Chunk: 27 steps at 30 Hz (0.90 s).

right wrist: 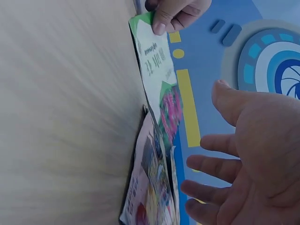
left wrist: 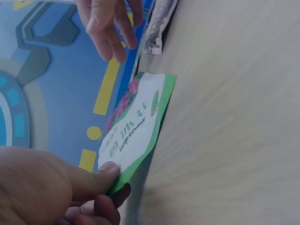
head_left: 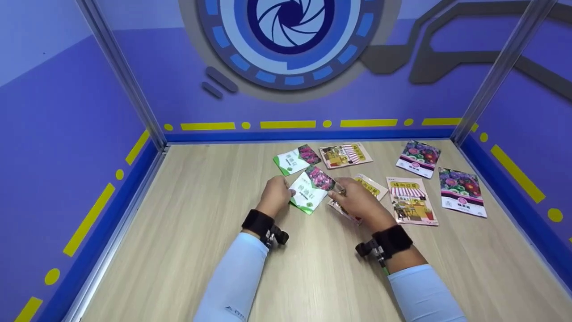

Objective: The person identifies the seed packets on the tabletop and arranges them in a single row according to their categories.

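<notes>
The green and white seed packet is lifted just above the table. The left hand pinches its corner. The right hand is open beside it. I'd hold the corner tight so it won't slip.

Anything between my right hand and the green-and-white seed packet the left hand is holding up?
Nothing visible. The right hand is open beside the packet, with clear space between them. The left hand pinches its far corner. Another packet lies below, on the table.
</notes>
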### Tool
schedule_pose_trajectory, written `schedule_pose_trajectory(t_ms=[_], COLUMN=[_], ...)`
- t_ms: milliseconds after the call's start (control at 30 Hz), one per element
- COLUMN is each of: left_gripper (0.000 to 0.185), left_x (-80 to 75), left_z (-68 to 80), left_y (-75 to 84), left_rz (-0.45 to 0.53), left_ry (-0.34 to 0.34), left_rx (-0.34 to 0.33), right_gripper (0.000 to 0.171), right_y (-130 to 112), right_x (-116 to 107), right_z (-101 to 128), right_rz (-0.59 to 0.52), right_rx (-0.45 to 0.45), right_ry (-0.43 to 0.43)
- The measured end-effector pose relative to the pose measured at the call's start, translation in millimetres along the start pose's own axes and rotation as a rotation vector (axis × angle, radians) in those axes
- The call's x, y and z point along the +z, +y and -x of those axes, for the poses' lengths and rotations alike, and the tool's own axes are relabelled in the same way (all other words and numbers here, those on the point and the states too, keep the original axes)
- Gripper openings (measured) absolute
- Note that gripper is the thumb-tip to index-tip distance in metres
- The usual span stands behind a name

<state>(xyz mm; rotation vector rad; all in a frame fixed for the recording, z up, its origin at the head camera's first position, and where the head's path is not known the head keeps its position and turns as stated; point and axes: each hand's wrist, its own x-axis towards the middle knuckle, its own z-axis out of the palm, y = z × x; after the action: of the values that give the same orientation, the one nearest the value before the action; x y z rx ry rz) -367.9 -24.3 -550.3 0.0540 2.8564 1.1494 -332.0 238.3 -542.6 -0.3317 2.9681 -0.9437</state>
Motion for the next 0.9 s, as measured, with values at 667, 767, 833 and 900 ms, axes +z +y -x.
schedule_pose_trajectory(t_ms=[667,767,833,900], left_gripper=[0.015,0.015,0.015,0.015], left_x=[-19.6,-21.2,-21.4,-21.7], left_z=[12.3,14.1,15.0,15.7], left_y=[9.8,11.2,12.0,13.0], left_rz=[0.476,0.54,0.567,0.582], left_ry=[0.083,0.087,0.091,0.094], left_rx=[-0.018,-0.018,-0.022,-0.028], right_gripper=[0.068,0.067,0.067,0.068], right_y=[-27,-33,-36,-40], right_x=[8,8,8,7], right_z=[-17,-19,-20,-21], right_rz=[-0.494,-0.605,-0.671,-0.73], right_rx=[0.171,0.175,0.19,0.194], right_ry=[0.029,0.003,-0.006,-0.006])
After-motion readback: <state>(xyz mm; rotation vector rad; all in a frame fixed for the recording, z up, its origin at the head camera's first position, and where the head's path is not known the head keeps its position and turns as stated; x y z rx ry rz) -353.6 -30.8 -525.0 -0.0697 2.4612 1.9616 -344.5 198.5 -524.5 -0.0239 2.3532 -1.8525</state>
